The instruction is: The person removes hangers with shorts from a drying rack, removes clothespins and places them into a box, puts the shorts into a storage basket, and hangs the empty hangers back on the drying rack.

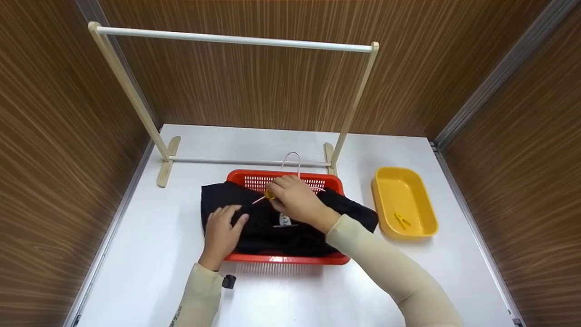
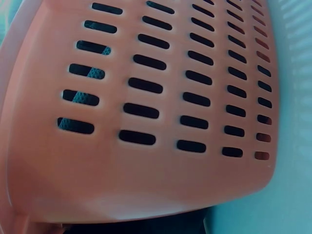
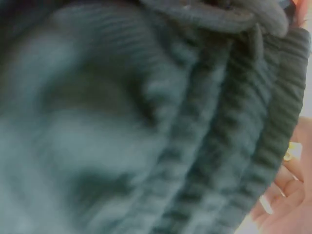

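A dark pair of shorts or trousers [image 1: 281, 240], with a gathered waistband [image 3: 219, 146] and drawstring in the right wrist view, lies across a red basket [image 1: 286, 260]. A pale pink hanger [image 1: 292, 154] stands with its hook up at the garment's far edge. My right hand [image 1: 299, 202] pinches a yellow clothespin [image 1: 270, 194] by the hanger's left arm; the palm hides part of the waist. On the garment's left part rests my left hand [image 1: 222, 231], thumb and index finger apart. The left wrist view shows mostly the basket's slotted wall [image 2: 107, 161].
Behind the basket stands a wooden rack with a white rail [image 1: 236, 39]. To the right sits a yellow tray [image 1: 381, 200] with yellow clothespins [image 1: 402, 220] in it. Wood-grain panels [image 1: 254, 91] enclose the white table [image 1: 136, 272].
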### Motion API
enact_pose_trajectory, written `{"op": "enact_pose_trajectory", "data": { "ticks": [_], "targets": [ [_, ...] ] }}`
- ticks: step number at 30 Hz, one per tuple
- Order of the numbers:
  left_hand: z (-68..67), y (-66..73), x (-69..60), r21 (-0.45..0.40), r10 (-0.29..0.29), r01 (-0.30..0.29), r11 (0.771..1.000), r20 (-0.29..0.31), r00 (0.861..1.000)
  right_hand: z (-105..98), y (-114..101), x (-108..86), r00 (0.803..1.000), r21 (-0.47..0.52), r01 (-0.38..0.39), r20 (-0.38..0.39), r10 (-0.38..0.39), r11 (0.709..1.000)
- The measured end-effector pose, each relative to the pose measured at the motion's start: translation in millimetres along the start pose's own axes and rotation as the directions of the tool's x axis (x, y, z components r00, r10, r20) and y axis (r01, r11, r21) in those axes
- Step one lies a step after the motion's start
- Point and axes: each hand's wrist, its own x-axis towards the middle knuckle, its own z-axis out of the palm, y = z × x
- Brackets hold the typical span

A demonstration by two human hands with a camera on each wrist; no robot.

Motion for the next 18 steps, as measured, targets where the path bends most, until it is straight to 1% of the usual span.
{"op": "enact_pose_trajectory", "data": {
  "ticks": [4,8,10,13,16,18],
  "targets": [
    [0.3,0.5,0.6,-0.006,0.002,-0.002,1.0,-0.006,1.0,-4,11,-12.0,0.998,-0.042,-0.029,-0.052,0.027,0.999],
    [-1.2,0.5,1.4,-0.003,0.005,-0.005,1.0,0.001,1.0,-6,19,-23.3,0.989,-0.021,-0.093,-0.116,0.09,0.995],
    [-1.6,0.4,1.6,0.0,0.002,-0.002,1.0,0.005,1.0,-5,22,-28.0,0.984,0.017,-0.124,-0.124,0.125,0.992],
    [-1.7,0.4,1.4,0.003,-0.003,0.003,1.0,0.001,1.0,-3,26,-33.9,0.978,0.112,-0.17,-0.101,0.181,0.979],
    [-0.8,0.3,1.1,0.004,0.002,-0.002,1.0,-0.003,1.0,-3,30,-38.6,0.97,0.225,-0.212,-0.072,0.233,0.951],
    [-0.1,0.1,1.3,0.006,0.007,-0.007,1.0,-0.004,1.0,-3,32,-40.6,0.965,0.275,-0.229,-0.064,0.256,0.934]
  ]
}}
